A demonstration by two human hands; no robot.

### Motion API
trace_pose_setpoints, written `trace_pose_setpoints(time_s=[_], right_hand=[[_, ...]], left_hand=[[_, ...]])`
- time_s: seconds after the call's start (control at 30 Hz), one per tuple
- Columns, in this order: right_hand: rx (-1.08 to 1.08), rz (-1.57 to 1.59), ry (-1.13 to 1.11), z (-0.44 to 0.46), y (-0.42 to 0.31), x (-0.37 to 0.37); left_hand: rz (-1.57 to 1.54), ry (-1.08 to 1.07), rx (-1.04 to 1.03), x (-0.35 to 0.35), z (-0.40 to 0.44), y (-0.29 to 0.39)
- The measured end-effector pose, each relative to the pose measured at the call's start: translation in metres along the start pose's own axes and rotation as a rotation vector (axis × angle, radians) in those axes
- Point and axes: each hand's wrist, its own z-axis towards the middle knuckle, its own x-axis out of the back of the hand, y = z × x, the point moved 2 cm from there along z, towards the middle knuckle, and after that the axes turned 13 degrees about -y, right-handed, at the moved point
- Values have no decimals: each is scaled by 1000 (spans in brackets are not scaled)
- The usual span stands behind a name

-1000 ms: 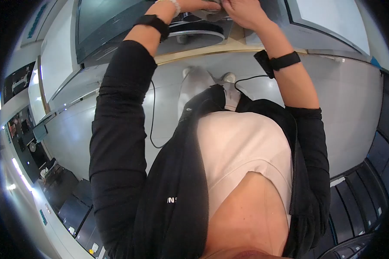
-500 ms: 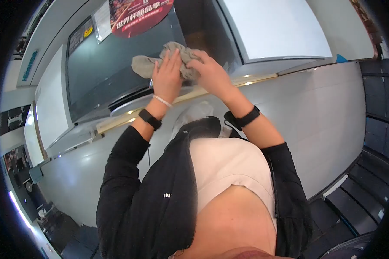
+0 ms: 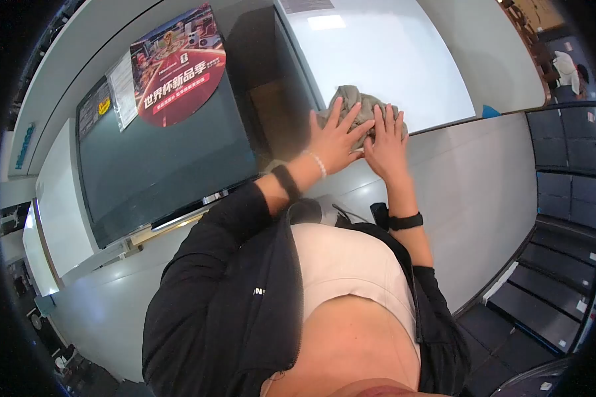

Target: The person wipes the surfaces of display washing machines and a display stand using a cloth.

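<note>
A crumpled grey-brown cloth (image 3: 348, 99) is bunched against the front edge of a white-topped appliance (image 3: 404, 59). My left hand (image 3: 338, 140) holds it from the left, its fingers spread over the folds. From the right, my right hand (image 3: 387, 151) presses on the same cloth, fingers pointing away from me. The two hands almost meet, thumbs close together. Parts of the cloth under my palms and fingers are hidden.
To the left stands an appliance with a dark glass top (image 3: 159, 169), bearing a round-edged red promotional sign (image 3: 179, 73) and a paper sheet (image 3: 121, 89). A gap with a brown bottom (image 3: 278, 119) separates the two appliances. Dark steps (image 3: 543, 298) lie at the right.
Both hands and the cloth have moved right, from the dark appliance's front corner by the gap to the white appliance's front edge. My view has shifted too, showing more of the red sign.
</note>
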Motion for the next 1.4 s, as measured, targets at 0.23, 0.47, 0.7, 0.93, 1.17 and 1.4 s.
trace_pose_setpoints(time_s=[0.23, 0.47, 0.7, 0.93, 1.17, 1.4], right_hand=[[106, 4, -132, 50, 13, 27], [346, -54, -276, 127, 55, 56], [456, 114, -324, 184, 114, 59], [303, 12, -181, 126, 154, 56], [338, -111, -116, 43, 130, 39], [537, 89, -57, 36, 59, 17]], left_hand=[[-16, -61, 140, 10, 35, -5], [18, -188, 382, 32, 97, -2], [-43, -304, 464, 44, 158, 0], [68, -164, 293, 13, 162, 54], [45, -9, 144, -15, 84, 72], [-152, 247, 163, -27, 12, 30]])
